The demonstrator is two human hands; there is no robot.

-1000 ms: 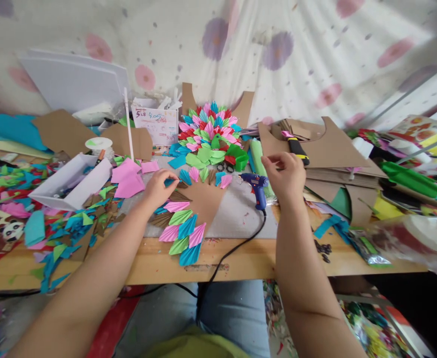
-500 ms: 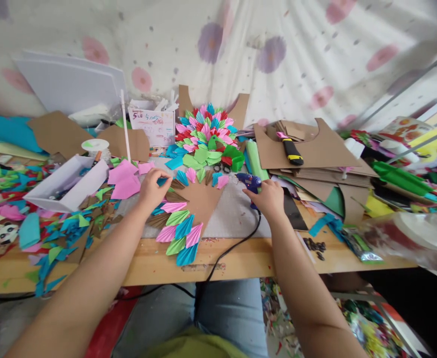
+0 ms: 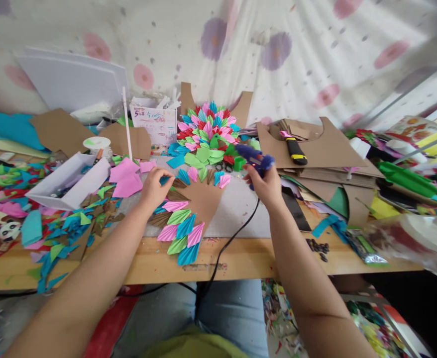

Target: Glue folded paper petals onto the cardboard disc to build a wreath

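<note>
My right hand [image 3: 265, 186] is wrapped round a blue hot glue gun [image 3: 252, 157], raised over the table with its nozzle pointing left. Its black cord [image 3: 230, 241] runs down over the table edge. My left hand [image 3: 155, 188] rests at the upper left of a brown cardboard piece [image 3: 202, 199], thumb and forefinger pinched. A bit of blue paper shows between those fingers; I cannot tell whether it is held. Pleated leaves of pink, green, blue and brown paper, such as a green leaf [image 3: 178, 217], line the cardboard's top and left sides.
Behind lies a cardboard piece covered with colourful paper leaves [image 3: 207, 130]. A white box [image 3: 69, 184] and paper scraps [image 3: 63, 231] are at left. At right, a black and yellow cutter [image 3: 296, 151] lies on stacked cardboard [image 3: 334, 149]; small black scissors [image 3: 226, 166] lie mid-table.
My right hand has lifted the glue gun up and slightly left, away from the table surface. My left hand has stayed at the cardboard's upper left.
</note>
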